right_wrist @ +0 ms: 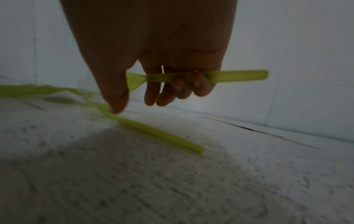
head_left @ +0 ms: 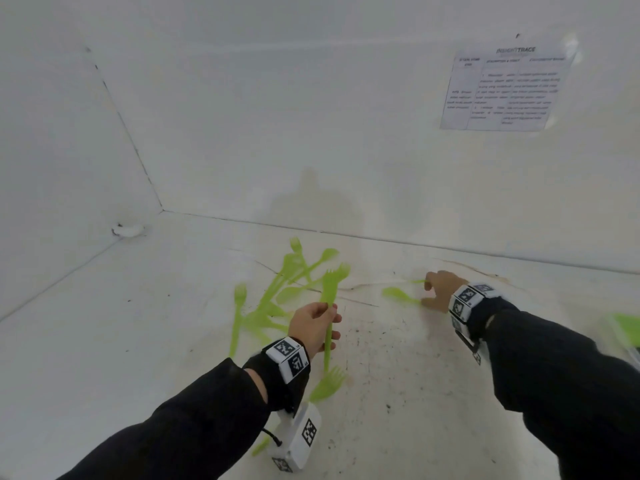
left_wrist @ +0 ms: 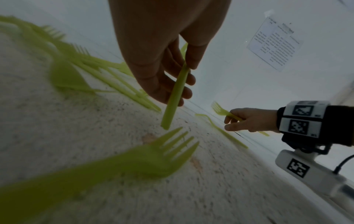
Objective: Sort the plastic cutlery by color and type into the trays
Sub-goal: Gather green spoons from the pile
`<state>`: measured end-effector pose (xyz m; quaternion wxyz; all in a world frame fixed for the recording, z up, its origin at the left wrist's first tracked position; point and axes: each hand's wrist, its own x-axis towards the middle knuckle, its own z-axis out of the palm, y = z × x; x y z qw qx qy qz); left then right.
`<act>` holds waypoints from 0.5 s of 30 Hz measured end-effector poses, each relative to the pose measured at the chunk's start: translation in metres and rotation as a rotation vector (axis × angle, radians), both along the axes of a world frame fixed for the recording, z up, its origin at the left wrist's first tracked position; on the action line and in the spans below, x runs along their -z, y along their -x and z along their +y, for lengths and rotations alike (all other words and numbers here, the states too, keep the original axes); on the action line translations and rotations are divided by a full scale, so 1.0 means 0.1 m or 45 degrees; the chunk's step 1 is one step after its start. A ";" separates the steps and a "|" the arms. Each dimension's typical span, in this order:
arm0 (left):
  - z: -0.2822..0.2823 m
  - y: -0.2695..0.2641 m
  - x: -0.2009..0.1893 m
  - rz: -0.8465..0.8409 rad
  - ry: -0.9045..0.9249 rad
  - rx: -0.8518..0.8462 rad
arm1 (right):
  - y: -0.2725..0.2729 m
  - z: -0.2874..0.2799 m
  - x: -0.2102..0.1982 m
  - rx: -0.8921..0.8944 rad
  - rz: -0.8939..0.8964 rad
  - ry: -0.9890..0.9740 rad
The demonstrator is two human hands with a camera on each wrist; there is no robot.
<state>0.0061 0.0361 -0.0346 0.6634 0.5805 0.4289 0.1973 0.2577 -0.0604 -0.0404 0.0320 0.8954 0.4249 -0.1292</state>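
Observation:
Everything here is lime-green plastic. A pile of forks and spoons point(head_left: 280, 289) lies mid-table. My left hand point(head_left: 329, 323) grips one fork point(head_left: 329, 282) by its handle point(left_wrist: 176, 94), tines up, just right of the pile. Another fork point(head_left: 329, 382) lies flat beside my left wrist, large in the left wrist view point(left_wrist: 162, 154). Further right, my right hand point(head_left: 427, 292) has its fingers curled round a fork's handle point(right_wrist: 239, 77), held above the table. Its thumb reaches down to a spoon point(head_left: 396, 294) lying on the table point(right_wrist: 159, 133).
The white table point(head_left: 138, 341) sits in a corner of white walls. A printed sheet point(head_left: 502, 88) is taped to the back wall. At the right edge a tray point(head_left: 625, 325) holding green cutlery is mostly cut off.

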 end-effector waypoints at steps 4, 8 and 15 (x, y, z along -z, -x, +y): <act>-0.06 0.04 0.02 -0.015 0.009 -0.057 | 0.06 -0.04 0.03 -0.095 0.011 0.082; -0.10 0.06 0.05 -0.052 0.010 -0.103 | 0.18 -0.08 -0.01 -0.114 0.102 -0.003; -0.22 0.04 0.08 -0.171 0.134 -0.141 | 0.68 -0.13 -0.17 -0.011 0.653 -0.648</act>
